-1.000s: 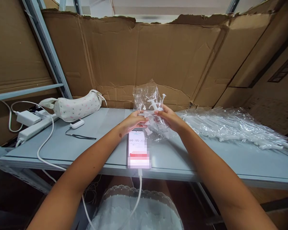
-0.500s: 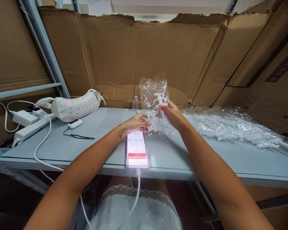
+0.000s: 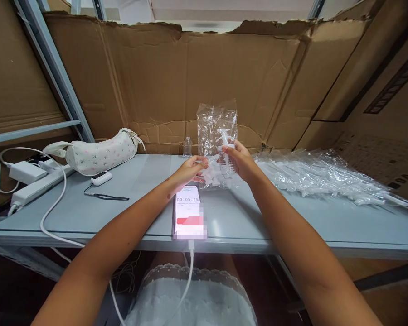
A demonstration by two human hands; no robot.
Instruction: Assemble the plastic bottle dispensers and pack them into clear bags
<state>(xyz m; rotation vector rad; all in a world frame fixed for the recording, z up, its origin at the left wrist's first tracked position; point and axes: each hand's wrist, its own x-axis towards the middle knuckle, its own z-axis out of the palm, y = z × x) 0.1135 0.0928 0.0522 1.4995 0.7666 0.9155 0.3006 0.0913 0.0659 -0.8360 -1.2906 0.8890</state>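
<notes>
A clear plastic bag (image 3: 209,124) stands up above the table between my hands, with small whitish pieces in its lower part. My left hand (image 3: 189,173) pinches the bag's lower left side. My right hand (image 3: 240,159) is closed around the bag's right side and a clear bottle with a white pump top (image 3: 224,136). Whether the bottle is inside the bag or behind its film, I cannot tell. Just below my left hand lies a phone (image 3: 189,210) with a lit timer screen. A small clear bottle (image 3: 187,147) stands at the back.
Many clear plastic packages (image 3: 319,174) are heaped along the right of the grey table (image 3: 149,170). At the left are a patterned pouch (image 3: 102,153), a small white device (image 3: 101,178) with a strap, and a power strip (image 3: 37,188) with cables. Cardboard (image 3: 149,81) walls the back.
The view has shifted slightly, so most things appear further left. The bag and pump bottle remain in my hands, and the bottle's body shows more plainly beside my right fingers.
</notes>
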